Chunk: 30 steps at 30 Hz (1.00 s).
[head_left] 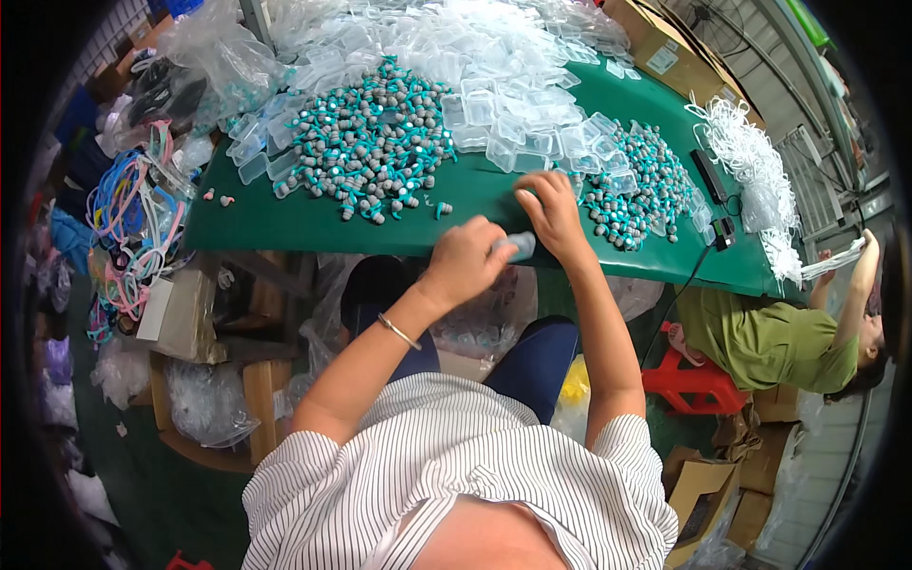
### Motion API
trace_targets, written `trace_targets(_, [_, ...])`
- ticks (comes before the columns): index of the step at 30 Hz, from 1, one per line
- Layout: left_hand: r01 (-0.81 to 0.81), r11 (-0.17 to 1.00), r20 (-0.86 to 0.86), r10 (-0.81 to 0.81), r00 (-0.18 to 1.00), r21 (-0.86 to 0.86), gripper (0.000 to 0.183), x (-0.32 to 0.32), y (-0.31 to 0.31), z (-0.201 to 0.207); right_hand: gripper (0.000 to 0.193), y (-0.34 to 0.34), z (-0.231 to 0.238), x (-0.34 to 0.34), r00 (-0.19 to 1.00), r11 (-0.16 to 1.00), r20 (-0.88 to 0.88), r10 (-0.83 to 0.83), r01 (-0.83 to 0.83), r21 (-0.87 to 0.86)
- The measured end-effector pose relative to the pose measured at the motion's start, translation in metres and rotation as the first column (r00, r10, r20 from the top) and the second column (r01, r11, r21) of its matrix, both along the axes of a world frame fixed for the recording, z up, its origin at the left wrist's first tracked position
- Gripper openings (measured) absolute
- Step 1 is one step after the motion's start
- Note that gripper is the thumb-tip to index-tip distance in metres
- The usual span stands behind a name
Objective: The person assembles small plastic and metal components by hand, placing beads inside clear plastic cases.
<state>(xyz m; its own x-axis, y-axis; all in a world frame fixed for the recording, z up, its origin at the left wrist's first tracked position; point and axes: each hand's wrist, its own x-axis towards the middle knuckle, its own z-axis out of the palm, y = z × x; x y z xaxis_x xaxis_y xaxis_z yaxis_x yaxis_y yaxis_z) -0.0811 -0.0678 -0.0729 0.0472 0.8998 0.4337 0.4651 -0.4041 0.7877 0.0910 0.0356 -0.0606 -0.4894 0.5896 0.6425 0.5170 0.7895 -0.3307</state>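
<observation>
My left hand (464,258) is closed on a small clear plastic case (518,248) at the table's front edge. Just right of it, my right hand (551,214) has its fingers curled together over the green table; whatever they may hold is hidden. Beyond my hands lies a spread of small clear plastic boxes (503,142). A large heap of small grey-and-teal pieces (366,142), looking like earplugs, is on the left. A smaller heap of the same kind (636,185) sits right of my right hand.
White cords (750,161) are piled at the table's right end, near a black device (724,233) with a cable. A co-worker in green (769,337) holds white cords there. Coloured straps (138,228) hang at left. A red stool (693,385) stands at right.
</observation>
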Motion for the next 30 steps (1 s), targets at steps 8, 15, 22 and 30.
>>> trace_targets(8, [0.098, 0.992, -0.420, -0.058, 0.906, 0.075, 0.021, 0.008, -0.030, -0.002, 0.043, 0.033, -0.016, -0.050, 0.909, 0.905, 0.185, -0.374, 0.314, 0.286])
trace_targets(15, [-0.352, 0.915, -0.407, 0.402, 0.820, 0.196, 0.021, -0.044, 0.001, 0.010, 0.032, 0.022, -0.008, -0.049, 0.922, 0.896, 0.197, -0.333, 0.245, 0.369])
trace_targets(22, [-0.248, 0.952, -0.468, 0.304, 0.830, 0.177, 0.015, -0.042, 0.012, 0.000, 0.030, 0.033, 0.008, -0.047, 0.811, 0.919, 0.474, -0.343, 0.187, 0.346])
trace_targets(30, [-0.115, 0.989, -0.478, 0.146, 0.866, 0.094, 0.013, -0.035, 0.021, 0.005, 0.012, 0.029, 0.008, -0.045, 0.802, 0.939, 0.526, -0.284, 0.122, 0.321])
